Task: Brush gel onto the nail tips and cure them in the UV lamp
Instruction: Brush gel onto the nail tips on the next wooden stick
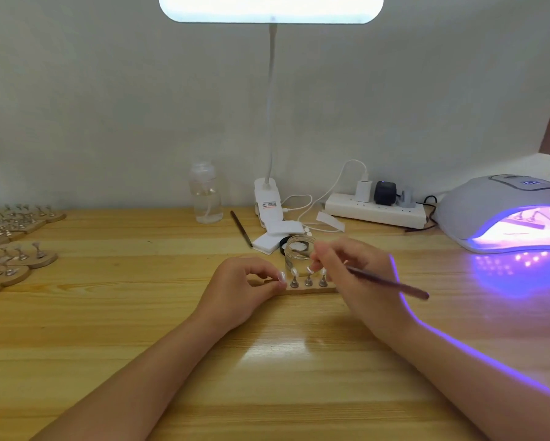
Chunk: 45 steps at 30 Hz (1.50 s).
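Observation:
A small wooden holder (311, 289) lies at the middle of the table with several nail tips (308, 270) standing on metal stands. My left hand (241, 288) pinches the holder's left end with curled fingers. My right hand (353, 268) grips a thin dark brush (394, 285), its handle pointing right and its tip down among the nail tips. A clear glass jar (299, 249) stands just behind the holder. The white UV lamp (502, 214) at the right glows purple, with a holder inside it.
Several more wooden holders with stands (16, 246) lie at the left edge. A clear bottle (205, 195), a clip desk lamp (268, 205), a second brush (241, 229), white pads (272, 238) and a power strip (375, 211) line the back of the table.

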Tool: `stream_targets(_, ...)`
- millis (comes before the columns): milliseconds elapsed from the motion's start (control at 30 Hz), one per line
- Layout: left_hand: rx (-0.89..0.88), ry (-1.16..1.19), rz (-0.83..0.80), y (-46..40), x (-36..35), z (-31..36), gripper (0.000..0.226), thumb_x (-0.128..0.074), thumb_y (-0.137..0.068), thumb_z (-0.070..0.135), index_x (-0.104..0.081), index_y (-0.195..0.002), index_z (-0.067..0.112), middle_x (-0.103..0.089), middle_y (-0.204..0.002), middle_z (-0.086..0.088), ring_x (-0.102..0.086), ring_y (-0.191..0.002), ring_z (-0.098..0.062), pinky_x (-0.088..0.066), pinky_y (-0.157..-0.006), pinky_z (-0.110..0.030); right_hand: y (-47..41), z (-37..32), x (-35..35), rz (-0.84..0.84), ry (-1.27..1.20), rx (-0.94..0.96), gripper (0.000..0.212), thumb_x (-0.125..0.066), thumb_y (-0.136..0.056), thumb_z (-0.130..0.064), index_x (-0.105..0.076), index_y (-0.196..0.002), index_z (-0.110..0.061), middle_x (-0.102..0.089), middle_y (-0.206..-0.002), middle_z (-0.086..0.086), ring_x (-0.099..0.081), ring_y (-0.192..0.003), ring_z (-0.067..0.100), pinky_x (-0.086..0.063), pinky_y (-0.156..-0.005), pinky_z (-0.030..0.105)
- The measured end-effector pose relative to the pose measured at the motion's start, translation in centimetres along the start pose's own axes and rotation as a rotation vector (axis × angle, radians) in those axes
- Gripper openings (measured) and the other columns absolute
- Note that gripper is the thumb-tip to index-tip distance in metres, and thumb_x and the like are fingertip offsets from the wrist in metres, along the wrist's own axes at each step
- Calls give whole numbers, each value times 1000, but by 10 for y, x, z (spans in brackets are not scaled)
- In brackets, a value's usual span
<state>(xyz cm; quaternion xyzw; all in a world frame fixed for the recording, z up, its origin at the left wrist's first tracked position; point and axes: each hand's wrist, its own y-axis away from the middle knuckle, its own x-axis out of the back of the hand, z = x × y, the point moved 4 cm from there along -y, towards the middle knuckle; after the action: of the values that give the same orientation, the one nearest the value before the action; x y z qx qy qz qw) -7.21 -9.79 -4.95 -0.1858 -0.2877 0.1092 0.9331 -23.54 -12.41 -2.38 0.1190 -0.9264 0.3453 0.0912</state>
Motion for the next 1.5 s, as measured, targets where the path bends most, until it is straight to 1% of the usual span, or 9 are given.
stream_targets(133,-64,-21,24,3,2,3,26,-74,-70,4,-68,-64,28,-68,-68,12,-61,-70,0,-41,-65,-8,10,2,-3,16,19,84,37,-44,-88,-44,-64,-61,-28,-63,-55,-5,-57,-52,0,-43,-53,12)
stream_targets(267,-38,24,17,3,2,3,28,-74,-70,2,-67,-63,28,-64,-61,24,-55,-59,7,-35,-56,-1,12,2,-6,21,170,234,42,-39,-90,-34,-69,-68,-16,-65,-62,-8,-61,-61,6,-50,-62,27)
stream_targets(467,3,63,8,1,3,1,18,-74,-71,5,-73,-71,23,-66,-64,12,-50,-56,6,-33,-50,-4,13,1,-11,-38,262,333,39,-42,-91,-28,-70,-68,-12,-59,-61,-15,-56,-60,3,-42,-59,13)
stream_targets(567,0,82,0,1,3,1,14,-72,-72,3,-74,-75,16,-67,-68,6,-51,-58,6,-32,-51,-5,14,2,-8,-6,202,333,45,-39,-92,-28,-68,-62,-11,-61,-54,-7,-57,-56,3,-42,-57,11)
stream_targets(867,1,81,-6,2,3,3,23,-71,-73,4,-72,-74,27,-64,-68,10,-51,-63,5,-32,-54,-6,14,3,-8,25,196,306,47,-38,-91,-31,-68,-62,-12,-61,-53,-8,-58,-55,6,-45,-58,17)
stream_targets(1033,8,78,-12,2,3,2,21,-72,-74,5,-73,-76,26,-65,-68,10,-51,-64,3,-32,-55,-8,12,3,-11,10,255,286,44,-39,-90,-34,-70,-67,-14,-58,-61,-18,-56,-61,-1,-43,-60,13)
stream_targets(1133,11,79,-5,2,4,2,24,-72,-73,5,-72,-72,29,-65,-68,11,-51,-63,3,-33,-55,-8,14,5,-9,30,186,271,48,-37,-91,-34,-69,-63,-12,-61,-54,-8,-59,-56,5,-46,-59,20)
stream_targets(1233,8,76,-4,1,3,2,23,-72,-73,5,-72,-72,28,-65,-67,11,-51,-63,3,-33,-53,-8,12,2,-10,50,285,299,41,-39,-91,-33,-69,-69,-16,-57,-60,-17,-55,-60,-1,-42,-60,12)
stream_targets(1500,-14,65,-20,1,3,3,19,-72,-73,3,-74,-76,22,-65,-68,13,-50,-62,5,-34,-54,-5,12,5,-12,15,280,237,43,-38,-90,-38,-70,-69,-18,-62,-61,-13,-58,-63,4,-45,-60,21)
